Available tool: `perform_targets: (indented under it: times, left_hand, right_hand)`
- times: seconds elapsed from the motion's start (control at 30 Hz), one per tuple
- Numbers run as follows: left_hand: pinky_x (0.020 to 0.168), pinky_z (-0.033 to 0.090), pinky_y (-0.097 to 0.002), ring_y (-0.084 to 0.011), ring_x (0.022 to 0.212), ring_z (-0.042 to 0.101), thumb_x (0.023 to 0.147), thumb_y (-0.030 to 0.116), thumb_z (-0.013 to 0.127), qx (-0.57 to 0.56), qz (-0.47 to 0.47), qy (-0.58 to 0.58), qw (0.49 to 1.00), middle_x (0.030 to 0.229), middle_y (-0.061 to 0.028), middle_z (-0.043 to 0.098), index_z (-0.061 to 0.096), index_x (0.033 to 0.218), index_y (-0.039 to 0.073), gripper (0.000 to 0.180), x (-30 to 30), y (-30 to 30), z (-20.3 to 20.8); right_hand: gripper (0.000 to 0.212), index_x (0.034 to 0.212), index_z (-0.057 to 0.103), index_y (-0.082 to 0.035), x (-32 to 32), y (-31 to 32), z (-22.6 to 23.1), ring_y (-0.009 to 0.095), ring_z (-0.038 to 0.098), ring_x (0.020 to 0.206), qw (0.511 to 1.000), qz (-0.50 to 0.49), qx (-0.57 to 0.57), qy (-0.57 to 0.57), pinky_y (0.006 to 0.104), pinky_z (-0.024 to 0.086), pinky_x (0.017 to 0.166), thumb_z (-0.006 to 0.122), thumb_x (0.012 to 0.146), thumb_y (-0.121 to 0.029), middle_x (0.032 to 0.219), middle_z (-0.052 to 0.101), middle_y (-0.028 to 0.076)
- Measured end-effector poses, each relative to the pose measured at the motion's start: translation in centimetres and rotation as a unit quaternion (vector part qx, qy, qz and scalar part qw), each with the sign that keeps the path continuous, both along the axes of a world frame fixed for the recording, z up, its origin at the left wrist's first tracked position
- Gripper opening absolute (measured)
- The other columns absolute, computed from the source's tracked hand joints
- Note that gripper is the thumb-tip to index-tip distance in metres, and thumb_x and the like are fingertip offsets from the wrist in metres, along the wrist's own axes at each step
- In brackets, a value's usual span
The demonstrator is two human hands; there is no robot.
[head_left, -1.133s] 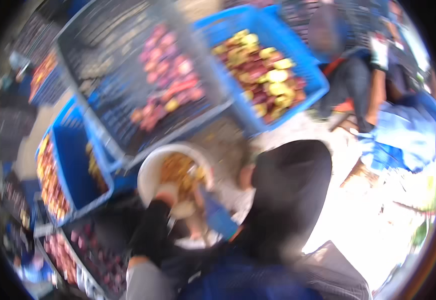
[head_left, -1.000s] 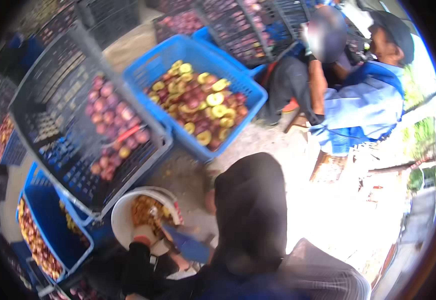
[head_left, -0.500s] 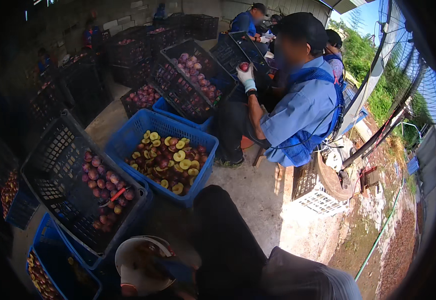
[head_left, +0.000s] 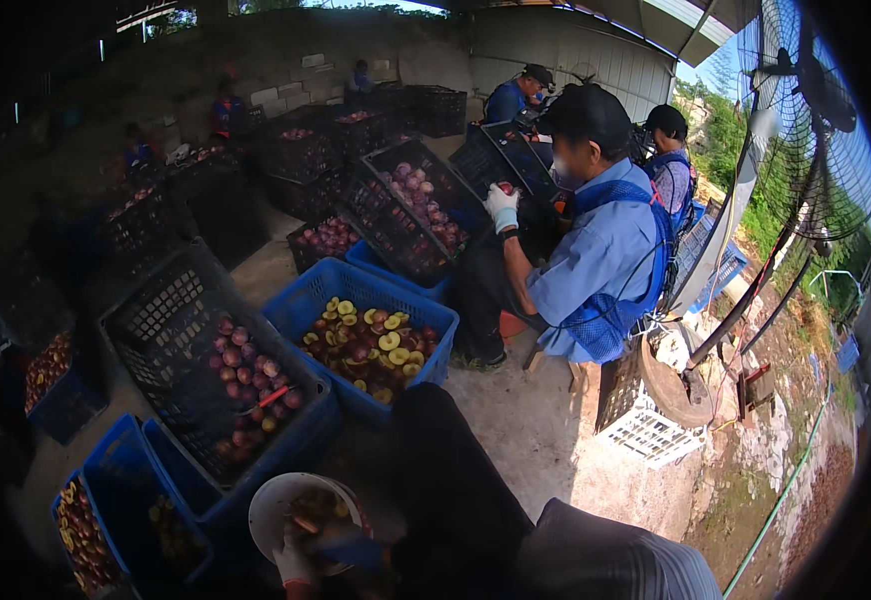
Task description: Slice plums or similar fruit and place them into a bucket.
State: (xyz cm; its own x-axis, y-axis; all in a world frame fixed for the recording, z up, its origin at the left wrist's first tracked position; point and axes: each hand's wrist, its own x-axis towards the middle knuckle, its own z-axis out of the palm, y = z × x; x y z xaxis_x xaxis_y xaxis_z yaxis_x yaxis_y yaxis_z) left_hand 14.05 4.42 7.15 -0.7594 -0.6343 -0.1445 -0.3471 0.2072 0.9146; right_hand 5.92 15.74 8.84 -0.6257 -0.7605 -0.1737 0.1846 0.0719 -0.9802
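My left hand, in a white glove, is at the near rim of a white bowl holding cut fruit pieces, low in the view. Just to its right, over the bowl, is a blue shape that looks like my right hand in a blue glove. Both are small and dark, so I cannot tell what they hold. My knee in black trousers rises beside the bowl. A blue crate of halved peaches and a black crate of whole peaches stand just beyond.
A seated person in a blue shirt holds a peach in a white-gloved hand. More people and stacked crates fill the back. Blue crates sit at lower left. A standing fan and a white basket are at right.
The view has swung up from the bowl and crates to the whole yard. The bowl and my hands have slid to the bottom edge.
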Motion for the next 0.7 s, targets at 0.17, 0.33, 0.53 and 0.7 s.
perform_targets:
  times: [0.17,0.33,0.53,0.7]
  left_hand:
    - [0.070,0.049,-0.0305,-0.0239,0.080,0.057,0.080,0.016,0.045,0.432,0.103,0.281,0.851,0.092,-0.0124,0.057,0.052,0.099,-0.003,0.028,0.0,0.5,4.7]
    - [0.068,0.046,-0.0298,-0.0215,0.078,0.058,0.059,0.012,0.071,-0.165,0.125,0.100,0.973,0.083,-0.0119,0.057,0.055,0.090,0.002,0.036,1.4,-1.4,5.2]
    - [0.073,0.045,-0.0280,-0.0187,0.082,0.056,0.055,-0.005,0.066,-0.058,0.163,0.058,0.983,0.083,-0.0068,0.057,0.057,0.086,0.003,0.033,1.6,-1.7,4.6]
    - [0.066,0.046,-0.0299,-0.0207,0.073,0.057,0.066,0.000,0.055,0.327,0.216,0.214,0.895,0.079,-0.0064,0.056,0.057,0.085,0.004,0.019,0.2,-1.7,4.3]
  right_hand:
    - [0.034,0.117,0.044,-0.014,-0.8,-0.1,1.1,0.021,0.048,0.104,0.953,-0.009,0.119,0.279,0.0290,0.034,0.090,0.039,0.087,-0.029,0.116,0.048,0.008]
    - [0.031,0.111,0.049,-0.004,0.1,0.2,-1.4,0.013,0.051,0.064,0.979,0.102,0.151,0.089,0.0269,0.042,0.054,0.046,0.084,-0.020,0.094,0.053,0.007]
    - [0.032,0.100,0.054,-0.002,1.9,-0.5,-0.4,0.023,0.055,0.066,0.939,0.124,0.100,0.303,0.0318,0.042,0.058,0.049,0.083,-0.028,0.077,0.057,0.014]
    - [0.036,0.091,0.057,-0.002,1.7,-2.1,1.4,0.033,0.056,0.073,0.938,0.117,0.212,0.248,0.0351,0.043,0.063,0.046,0.083,-0.035,0.073,0.059,0.017]
